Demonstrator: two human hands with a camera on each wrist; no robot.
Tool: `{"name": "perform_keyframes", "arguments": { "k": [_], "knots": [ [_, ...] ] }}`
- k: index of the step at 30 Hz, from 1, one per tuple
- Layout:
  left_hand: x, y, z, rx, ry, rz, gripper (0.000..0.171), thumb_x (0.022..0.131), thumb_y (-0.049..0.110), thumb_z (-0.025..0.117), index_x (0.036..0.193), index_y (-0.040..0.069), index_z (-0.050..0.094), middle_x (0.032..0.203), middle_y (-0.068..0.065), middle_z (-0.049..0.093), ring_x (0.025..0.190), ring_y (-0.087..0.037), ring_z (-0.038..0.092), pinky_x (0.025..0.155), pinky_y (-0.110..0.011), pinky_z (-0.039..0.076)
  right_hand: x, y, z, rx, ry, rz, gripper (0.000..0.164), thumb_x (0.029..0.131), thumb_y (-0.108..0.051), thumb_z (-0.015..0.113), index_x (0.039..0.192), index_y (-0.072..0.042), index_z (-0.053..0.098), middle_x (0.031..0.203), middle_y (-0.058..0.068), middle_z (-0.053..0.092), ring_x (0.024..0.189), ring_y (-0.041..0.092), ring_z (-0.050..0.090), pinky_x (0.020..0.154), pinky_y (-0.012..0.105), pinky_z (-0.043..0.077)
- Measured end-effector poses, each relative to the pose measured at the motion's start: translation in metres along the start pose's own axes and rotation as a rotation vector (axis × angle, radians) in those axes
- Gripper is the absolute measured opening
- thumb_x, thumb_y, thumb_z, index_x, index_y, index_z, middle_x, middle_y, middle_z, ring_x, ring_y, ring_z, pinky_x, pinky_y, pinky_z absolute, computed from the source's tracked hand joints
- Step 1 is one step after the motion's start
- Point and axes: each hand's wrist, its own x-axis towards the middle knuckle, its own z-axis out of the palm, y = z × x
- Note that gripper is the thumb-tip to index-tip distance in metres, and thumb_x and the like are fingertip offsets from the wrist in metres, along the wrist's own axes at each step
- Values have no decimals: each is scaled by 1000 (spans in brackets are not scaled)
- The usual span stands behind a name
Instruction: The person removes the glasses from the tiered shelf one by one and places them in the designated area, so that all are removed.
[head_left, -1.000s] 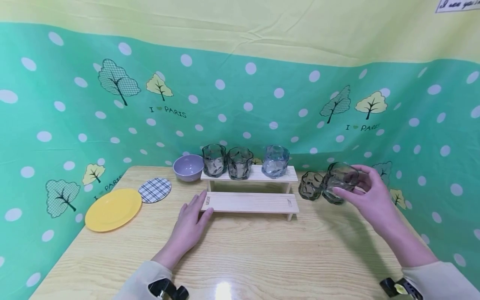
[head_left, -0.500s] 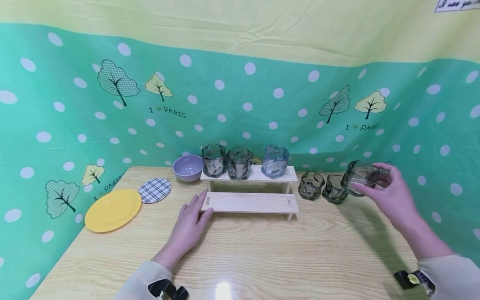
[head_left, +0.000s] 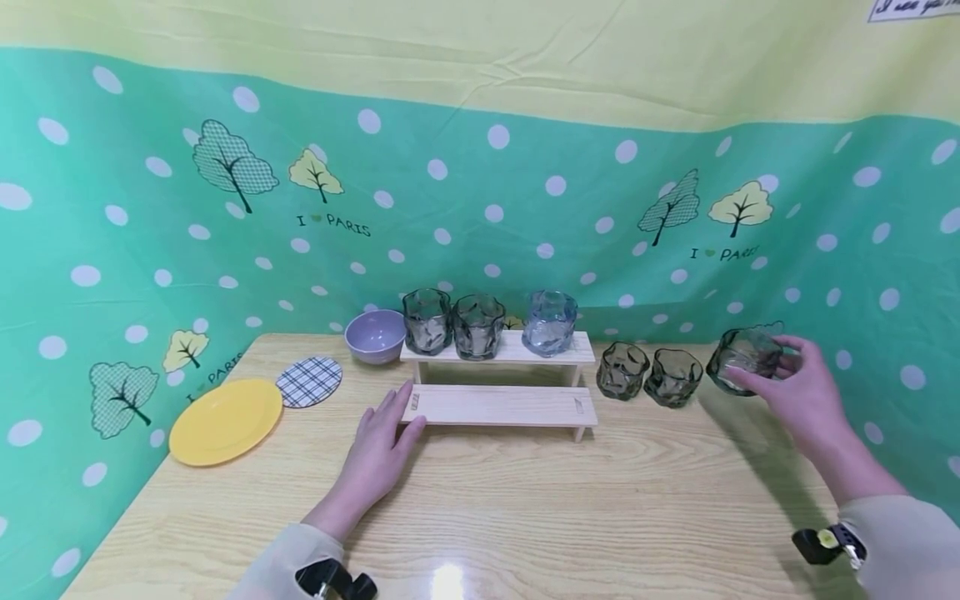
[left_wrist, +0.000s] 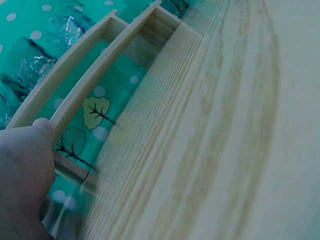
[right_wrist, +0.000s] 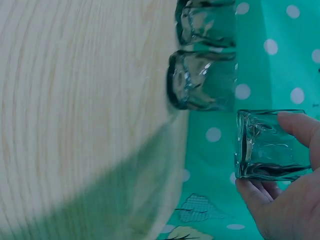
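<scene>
My right hand [head_left: 804, 392] grips a dark grey glass tumbler [head_left: 742, 360] at the back right of the table, thumb on one side and fingers on the other. In the right wrist view the held tumbler [right_wrist: 270, 145] shows between thumb and fingers. Left of it, two more grey tumblers [head_left: 673, 378] [head_left: 622, 372] stand on the table. My left hand [head_left: 378, 450] lies with fingers extended at the left end of the lower shelf of a two-step wooden rack [head_left: 498, 405]; in the left wrist view its thumb touches the shelf edge [left_wrist: 100, 75].
On the upper shelf stand two grey tumblers [head_left: 478, 327] and a bluish tumbler [head_left: 551, 323]. A purple bowl [head_left: 377, 337], a checked round coaster [head_left: 310, 382] and a yellow plate [head_left: 227, 422] are at the left. A green dotted cloth [head_left: 450, 208] hangs behind the table.
My right hand has carried its tumbler rightward, away from the other two grey tumblers, then lowered it toward the table. The left hand stays in place on the rack.
</scene>
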Motion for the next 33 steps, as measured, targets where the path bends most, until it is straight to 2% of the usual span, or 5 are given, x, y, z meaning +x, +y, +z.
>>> {"name": "perform_keyframes", "arguments": {
  "k": [5, 7, 13, 21, 33],
  "knots": [
    [0, 0, 0, 4, -4, -2, 69, 117, 37, 56, 175, 8, 31, 174, -20, 38, 164, -44, 27, 134, -66, 9, 6, 13, 1, -6, -1, 30, 124, 96, -56, 84, 174, 1, 6, 167, 40, 33, 145, 59, 41, 110, 75, 47],
    [0, 0, 0, 1, -3, 1, 69, 117, 36, 56, 175, 8, 31, 174, -19, 38, 164, -45, 28, 134, -67, 9, 8, 18, 2, -18, 3, 28, 122, 96, -55, 84, 173, 2, 8, 164, 41, 35, 142, 59, 43, 105, 72, 51],
    [0, 2, -1, -3, 2, 3, 69, 117, 37, 56, 174, 8, 31, 175, -18, 38, 164, -45, 28, 134, -67, 8, 15, 33, 7, -32, -2, 19, 120, 97, -54, 84, 172, 5, 10, 156, 40, 41, 133, 55, 51, 80, 33, 58],
    [0, 1, -1, 0, -12, -7, 70, 117, 40, 54, 175, 8, 30, 175, -19, 37, 164, -44, 26, 134, -66, 8, 21, 45, 18, 0, -9, 58, 124, 96, -56, 84, 173, 3, 6, 163, 41, 34, 141, 60, 43, 106, 73, 49],
    [1, 1, 0, 6, -8, -9, 70, 117, 38, 56, 175, 8, 30, 174, -20, 38, 164, -44, 27, 134, -66, 8, 27, 51, 29, 28, -15, 69, 119, 98, -43, 86, 172, 6, 6, 163, 44, 32, 141, 60, 42, 112, 76, 44]
  ]
}}
